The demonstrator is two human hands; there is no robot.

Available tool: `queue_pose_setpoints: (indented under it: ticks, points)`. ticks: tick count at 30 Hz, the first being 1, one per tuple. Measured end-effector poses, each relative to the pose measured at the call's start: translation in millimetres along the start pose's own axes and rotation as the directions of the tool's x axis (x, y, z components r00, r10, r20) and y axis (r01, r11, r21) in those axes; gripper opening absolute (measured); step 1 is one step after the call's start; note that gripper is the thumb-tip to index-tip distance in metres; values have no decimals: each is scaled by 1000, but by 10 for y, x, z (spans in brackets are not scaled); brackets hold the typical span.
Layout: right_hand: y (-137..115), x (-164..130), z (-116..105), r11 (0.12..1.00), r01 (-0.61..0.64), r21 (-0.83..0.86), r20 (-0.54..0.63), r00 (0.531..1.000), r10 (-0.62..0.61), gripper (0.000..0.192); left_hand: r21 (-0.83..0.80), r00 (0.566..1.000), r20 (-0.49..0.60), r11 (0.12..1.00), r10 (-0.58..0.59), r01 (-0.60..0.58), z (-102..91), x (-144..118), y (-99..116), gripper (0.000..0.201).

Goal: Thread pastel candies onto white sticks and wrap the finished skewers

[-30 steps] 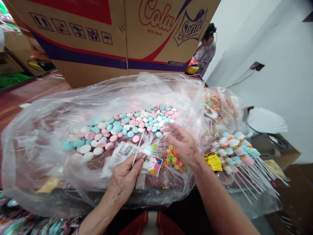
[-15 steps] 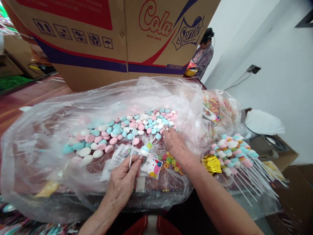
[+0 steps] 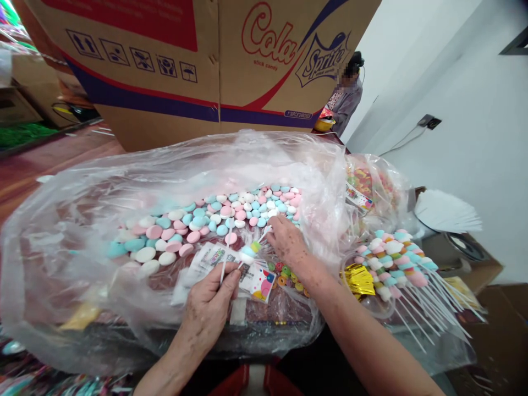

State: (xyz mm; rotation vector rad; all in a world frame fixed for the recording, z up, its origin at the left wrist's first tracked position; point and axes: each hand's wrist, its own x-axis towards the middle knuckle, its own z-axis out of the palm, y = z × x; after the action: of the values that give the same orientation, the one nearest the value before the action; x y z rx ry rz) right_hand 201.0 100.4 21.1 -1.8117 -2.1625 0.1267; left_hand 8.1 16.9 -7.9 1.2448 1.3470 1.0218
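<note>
My left hand [image 3: 212, 294] is closed around thin white sticks. One upright stick [image 3: 226, 250] rises from its fingers. Another stick slants to the right and carries a blue-and-white marshmallow [image 3: 247, 252] and a yellow-green gummy ring [image 3: 256, 246]. At that stick's far tip, the fingers of my right hand [image 3: 286, 239] are pinched together; what they hold is mostly hidden. Beyond both hands spreads a pile of pink, blue and white marshmallows [image 3: 200, 221] on clear plastic. Printed cards [image 3: 258, 280] lie under the skewer, with coloured gummy rings [image 3: 284, 275] right of them.
A large cardboard box [image 3: 165, 110] stands behind the clear plastic bag [image 3: 103, 181]. To the right lie finished marshmallow skewers [image 3: 391, 258], gold ties [image 3: 358, 279], a bag of gummies [image 3: 371, 181] and white sticks or paper [image 3: 447, 212]. Another person [image 3: 346, 99] is at the back.
My right hand has moved slightly left from the marshmallow pile to the tip of the slanted stick. My left hand keeps its hold on the sticks. The view has shifted a little.
</note>
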Motion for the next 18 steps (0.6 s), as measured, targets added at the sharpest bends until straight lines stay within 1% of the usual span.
queue_pose_setpoints:
  ticks: [3, 6, 7, 8, 9, 10, 11, 12, 13, 14, 15, 16, 18]
  points:
    - [-37, 11, 31, 999, 6, -39, 33, 999, -4, 23, -7, 1000, 6, 1000, -5, 5, -2, 0, 1, 43]
    - [-25, 20, 27, 1000, -18, 24, 38, 999, 17, 24, 4, 999, 30, 1000, -17, 17, -22, 1, 38, 43]
    - [-7, 19, 14, 995, -58, 84, 28, 998, 56, 22, 11, 999, 43, 1000, -20, 20, -30, 2, 55, 42]
    - [16, 13, -6, 975, -116, 192, 14, 993, 115, 18, 17, 998, 54, 1000, -23, 22, -38, 2, 71, 41]
    - [42, 4, -31, 920, -181, 349, 4, 981, 192, 12, 23, 998, 61, 999, -24, 23, -45, 3, 85, 40]
    - [68, -8, -61, 811, -235, 536, 14, 963, 270, 7, 28, 998, 65, 999, -24, 22, -49, 4, 96, 39]
    - [90, -24, -96, 636, -267, 725, 51, 940, 336, 8, 32, 998, 64, 999, -23, 21, -51, 6, 103, 39]
    - [106, -41, -133, 425, -268, 864, 103, 922, 373, 13, 38, 998, 61, 999, -21, 19, -50, 9, 106, 38]
    - [114, -60, -171, 234, -253, 939, 152, 914, 376, 18, 45, 998, 56, 999, -19, 16, -47, 11, 107, 38]
    - [113, -79, -208, 81, -239, 968, 194, 911, 365, 22, 53, 998, 54, 998, -16, 13, -42, 14, 105, 38]
    - [105, -98, -241, -26, -230, 973, 225, 909, 350, 24, 62, 998, 56, 998, -13, 10, -35, 15, 103, 38]
    - [91, -116, -270, -93, -224, 970, 242, 910, 338, 25, 70, 999, 53, 998, -11, 7, -27, 16, 103, 38]
    - [57, -144, -306, -157, -218, 963, 259, 908, 331, 26, 76, 999, 46, 997, -8, 4, -9, 11, 108, 37]
